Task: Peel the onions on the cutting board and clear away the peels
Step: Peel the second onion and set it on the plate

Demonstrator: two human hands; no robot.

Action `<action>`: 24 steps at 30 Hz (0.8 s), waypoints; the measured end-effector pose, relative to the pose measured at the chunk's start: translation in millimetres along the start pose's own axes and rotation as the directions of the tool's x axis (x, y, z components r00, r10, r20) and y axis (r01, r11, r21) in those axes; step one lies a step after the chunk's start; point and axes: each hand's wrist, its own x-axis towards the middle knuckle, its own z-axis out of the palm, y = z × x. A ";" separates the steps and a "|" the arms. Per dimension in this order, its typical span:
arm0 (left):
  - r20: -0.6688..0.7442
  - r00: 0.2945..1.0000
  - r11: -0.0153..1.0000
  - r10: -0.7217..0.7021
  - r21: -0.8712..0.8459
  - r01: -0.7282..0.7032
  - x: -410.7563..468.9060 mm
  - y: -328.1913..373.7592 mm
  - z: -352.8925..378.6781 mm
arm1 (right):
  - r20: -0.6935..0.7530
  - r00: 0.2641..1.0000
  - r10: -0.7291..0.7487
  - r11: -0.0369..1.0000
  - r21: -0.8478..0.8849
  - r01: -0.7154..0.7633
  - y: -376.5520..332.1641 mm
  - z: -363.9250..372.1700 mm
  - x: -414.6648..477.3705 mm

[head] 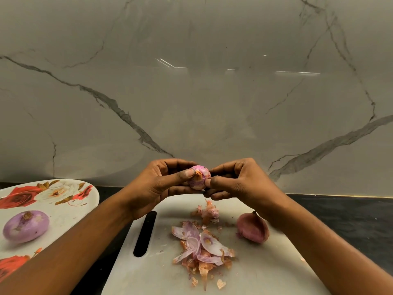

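Between both hands, raised above the far edge of the cutting board [265, 273], sits a small onion [198, 177], partly stripped, pink with an orange patch of skin. The left hand [161, 184] cups it with curled fingers, thumb pressed on its front. The right hand [238, 184] pinches its right side between thumb and forefinger, the other fingers folded beneath.

Directly under the hands a small clump of peels [207, 211] lies on the board, and nearer the body a larger heap of peels [202, 250] spreads across the middle. Below the right wrist an unpeeled onion [253, 229] rests on the board, just beside that forearm. Under the left forearm runs the board's handle slot [145, 233], close to its left edge.

Left of the left arm, a floral tray [63, 209] carries a peeled onion [25, 226], well apart from the board. Right of the right arm, dark worktop [340, 213] lies bare up to the marble wall [191, 92] behind the hands.
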 end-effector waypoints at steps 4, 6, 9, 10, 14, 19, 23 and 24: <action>0.010 1.000 1.000 -0.006 -0.011 0.006 0.8 -0.7 -1.0 | -0.007 1.000 -0.009 1.000 0.001 0.009 -1.6 0.5 -1.1; 0.012 1.000 1.000 -0.008 -0.020 0.009 1.0 -0.7 -0.8 | -0.016 1.000 -0.015 1.000 -0.010 0.014 -1.9 1.0 -1.6; 0.011 1.000 0.999 -0.009 -0.052 0.010 0.5 0.7 0.2 | -0.051 0.998 -0.028 0.999 -0.019 0.027 -1.3 0.3 -0.9; 0.009 1.000 0.998 -0.008 -0.057 0.008 0.5 1.2 0.3 | -0.054 0.998 -0.028 0.999 -0.018 0.027 -1.4 -0.1 -0.6; -0.002 1.000 0.999 -0.001 -0.043 0.001 0.0 1.3 -1.1 | -0.022 1.000 0.004 0.999 0.039 -0.003 -3.8 -0.4 -0.9; -0.003 1.000 1.000 -0.001 -0.007 0.001 -0.8 0.2 -0.5 | -0.033 0.999 -0.004 1.000 -0.006 0.003 -2.4 1.5 -0.3; 0.009 1.000 1.000 -0.005 -0.006 0.005 -0.2 -0.6 -0.6 | -0.031 0.999 -0.019 1.000 -0.020 0.018 -1.9 1.1 -0.1; 0.009 1.000 1.000 -0.006 -0.016 0.006 0.0 -0.6 -0.5 | -0.040 0.999 -0.025 0.999 -0.021 0.025 -1.5 0.4 -0.5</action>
